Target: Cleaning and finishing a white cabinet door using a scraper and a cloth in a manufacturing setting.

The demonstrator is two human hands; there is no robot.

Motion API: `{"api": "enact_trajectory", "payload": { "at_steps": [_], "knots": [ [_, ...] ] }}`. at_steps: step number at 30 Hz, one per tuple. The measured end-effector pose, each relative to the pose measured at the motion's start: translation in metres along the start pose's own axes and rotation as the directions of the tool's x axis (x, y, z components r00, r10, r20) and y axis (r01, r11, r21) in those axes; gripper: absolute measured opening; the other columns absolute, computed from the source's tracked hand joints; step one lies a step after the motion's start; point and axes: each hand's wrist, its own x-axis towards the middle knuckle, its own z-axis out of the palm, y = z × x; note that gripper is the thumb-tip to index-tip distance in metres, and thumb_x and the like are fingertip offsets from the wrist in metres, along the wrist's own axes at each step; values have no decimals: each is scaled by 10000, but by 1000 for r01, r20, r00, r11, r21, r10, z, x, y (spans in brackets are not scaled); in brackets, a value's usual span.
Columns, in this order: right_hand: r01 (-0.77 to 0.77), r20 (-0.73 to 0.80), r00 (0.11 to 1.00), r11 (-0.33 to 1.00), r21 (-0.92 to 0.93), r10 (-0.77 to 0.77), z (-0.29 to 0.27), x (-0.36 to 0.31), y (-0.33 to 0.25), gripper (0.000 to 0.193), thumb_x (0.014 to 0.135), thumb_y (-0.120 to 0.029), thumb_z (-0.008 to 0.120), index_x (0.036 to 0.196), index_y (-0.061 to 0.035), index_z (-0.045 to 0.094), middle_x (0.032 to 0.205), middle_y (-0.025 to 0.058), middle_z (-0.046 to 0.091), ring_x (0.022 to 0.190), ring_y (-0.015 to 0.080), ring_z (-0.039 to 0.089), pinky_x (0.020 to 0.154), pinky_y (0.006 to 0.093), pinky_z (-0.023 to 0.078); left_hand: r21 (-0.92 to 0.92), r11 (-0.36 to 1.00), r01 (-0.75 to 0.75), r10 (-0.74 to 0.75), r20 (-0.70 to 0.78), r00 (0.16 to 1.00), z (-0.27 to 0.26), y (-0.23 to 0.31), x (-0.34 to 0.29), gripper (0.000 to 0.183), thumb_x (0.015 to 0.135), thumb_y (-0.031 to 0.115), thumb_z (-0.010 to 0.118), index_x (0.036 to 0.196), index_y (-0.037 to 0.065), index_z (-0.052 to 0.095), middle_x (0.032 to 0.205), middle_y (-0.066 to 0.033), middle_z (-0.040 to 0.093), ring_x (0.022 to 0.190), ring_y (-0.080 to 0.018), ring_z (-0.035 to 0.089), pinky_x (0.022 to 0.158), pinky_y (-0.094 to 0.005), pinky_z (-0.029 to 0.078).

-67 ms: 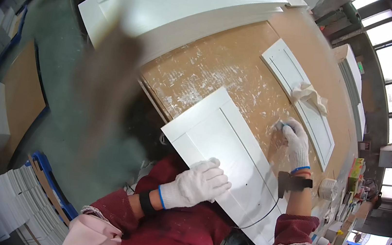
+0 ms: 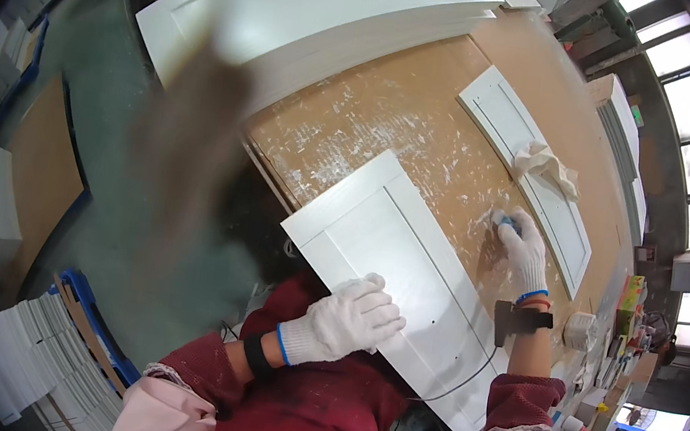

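A white panel with a recessed centre [image 2: 395, 260] lies tilted across the near edge of the worktable. My left hand [image 2: 349, 319], in a white knitted glove, rests flat on its near long edge, fingers stretched out together. Beyond the far long edge, my right hand [image 2: 525, 248], gloved too, is over the brown tabletop. Its fingers close around a small blue piece [image 2: 509, 224], whose kind I cannot make out. White dust and flakes lie around it on the worktable [image 2: 430, 80].
A narrower white panel [image 2: 490, 117] with a crumpled cream cloth [image 2: 547, 169] lies farther right. Large white panels are stacked [image 2: 336, 8] at the back. Bottles [image 2: 571, 425] stand at lower right. A dark blurred shape [image 2: 198, 111] covers part of the left. A cable [image 2: 470, 377] hangs from my right wrist.
My right hand has shifted very slightly to the right, and more of the blue piece shows in its fingers. My left hand stays on the panel.
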Motion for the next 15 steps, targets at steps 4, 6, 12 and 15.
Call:
{"api": "enact_trajectory", "payload": {
  "at_steps": [4,6,12,15],
  "knots": [
    [49,-170,979,934,-353,-115,-11,3,-21,593,855,-359,635,1360,-73,517,1328,215,548,1152,385,570,968,435,462,15,997,79,-81,101,992,-27,-12,3,484,647,298,689,1089,103,663,1094,-11,603,1056,-183,584,1002,-418,454],
    [95,-196,970,964,-248,-146,-5,29,-11,635,852,-379,642,1389,-78,487,1373,218,504,1205,380,531,992,435,455,52,996,78,-86,162,983,-32,-16,3,519,640,307,698,1115,102,652,1099,-20,601,1053,-191,587,1000,-424,454],
    [117,-213,940,837,-535,-268,-11,121,-26,727,860,-417,625,1468,-89,397,1455,205,412,1289,382,454,1024,430,439,157,979,129,-158,192,969,-40,-2,16,472,688,263,672,1127,98,625,1131,-53,584,1073,-220,577,1006,-438,448],
    [200,-210,926,881,-429,-313,-1,151,3,620,859,-386,636,1396,-105,507,1248,213,582,1104,383,584,926,427,487,192,966,172,-223,285,932,-32,13,24,487,748,236,616,1212,91,582,1282,-91,543,1218,-268,516,1073,-460,406]
  ]
}}
